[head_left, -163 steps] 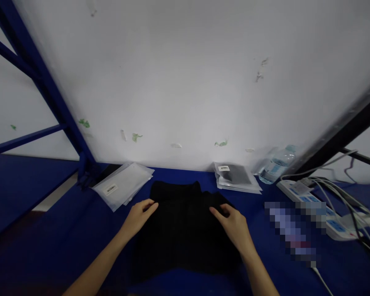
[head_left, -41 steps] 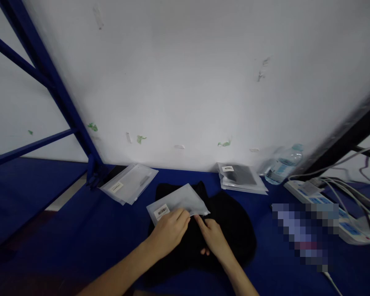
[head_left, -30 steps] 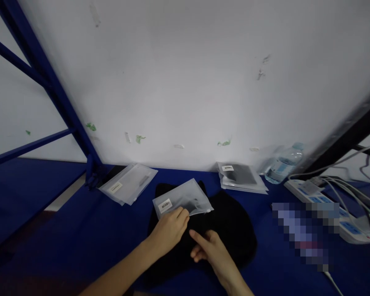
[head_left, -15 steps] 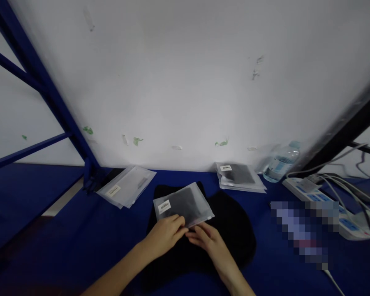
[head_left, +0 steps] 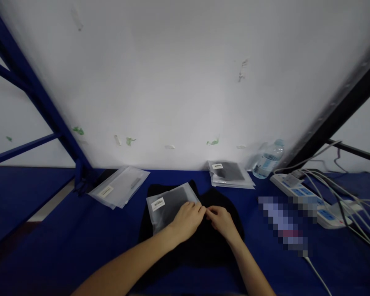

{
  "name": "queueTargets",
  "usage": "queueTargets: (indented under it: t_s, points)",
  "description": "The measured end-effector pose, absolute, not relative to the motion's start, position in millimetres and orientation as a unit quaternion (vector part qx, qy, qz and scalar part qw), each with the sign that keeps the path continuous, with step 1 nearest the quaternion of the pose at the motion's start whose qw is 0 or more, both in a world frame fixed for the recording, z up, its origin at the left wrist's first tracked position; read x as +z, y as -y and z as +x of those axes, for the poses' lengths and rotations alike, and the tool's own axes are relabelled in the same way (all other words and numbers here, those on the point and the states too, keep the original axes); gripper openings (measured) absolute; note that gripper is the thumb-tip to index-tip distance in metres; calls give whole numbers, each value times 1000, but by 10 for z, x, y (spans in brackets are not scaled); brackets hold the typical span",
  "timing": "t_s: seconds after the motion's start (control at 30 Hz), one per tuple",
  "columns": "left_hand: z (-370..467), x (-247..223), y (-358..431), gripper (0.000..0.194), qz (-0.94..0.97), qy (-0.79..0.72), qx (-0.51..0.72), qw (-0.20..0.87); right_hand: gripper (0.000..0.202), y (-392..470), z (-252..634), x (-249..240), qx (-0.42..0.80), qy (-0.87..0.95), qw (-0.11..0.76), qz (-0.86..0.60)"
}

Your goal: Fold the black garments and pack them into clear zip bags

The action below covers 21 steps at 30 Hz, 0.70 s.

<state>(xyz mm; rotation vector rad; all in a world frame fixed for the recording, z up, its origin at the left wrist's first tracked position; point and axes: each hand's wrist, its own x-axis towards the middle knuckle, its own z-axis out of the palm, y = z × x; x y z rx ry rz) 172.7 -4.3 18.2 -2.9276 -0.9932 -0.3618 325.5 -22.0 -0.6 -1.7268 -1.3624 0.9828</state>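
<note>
A frosted zip bag (head_left: 174, 202) with a dark item inside and a barcode label at its left lies tilted on a piece of black fabric (head_left: 222, 246). My left hand (head_left: 188, 220) lies over the bag's near right part, its fingers closed on the edge by the right corner. Beside it, my right hand (head_left: 222, 222) is in a pinch at that same corner, where the zip's end is. The fingertips nearly meet and hide the slider.
Flat frosted bags (head_left: 120, 187) lie at the back left, and a stack of filled bags (head_left: 231, 174) at the back right. Further right are a water bottle (head_left: 267, 161), a power strip (head_left: 302, 195) with cables, and a blurred-out object (head_left: 280, 222). A white wall (head_left: 179, 82) rises behind.
Both hands have moved right along the bag's near edge, from its middle to the right corner. The view has shifted slightly, so the surroundings sit further left.
</note>
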Motion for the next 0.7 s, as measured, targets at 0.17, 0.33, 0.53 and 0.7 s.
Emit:
queueTargets:
  t_s: [0.17, 0.33, 0.53, 0.7]
  points:
    - [1669, 97, 73, 22, -950, 297, -95, 34, 30, 224, 3278, -67, 380, 528, 357, -670]
    - [1141, 131, 282, 19, -947, 307, -76, 53, 35, 222, 3299, -130, 375, 529, 356, -673]
    - [372, 71, 559, 20, -942, 314, -72, 90, 37, 256, 3306, -125, 371, 534, 333, -682]
    - [205, 167, 563, 28, -903, 408, -130, 25, 44, 202, 3378, -53, 325, 557, 313, -697]
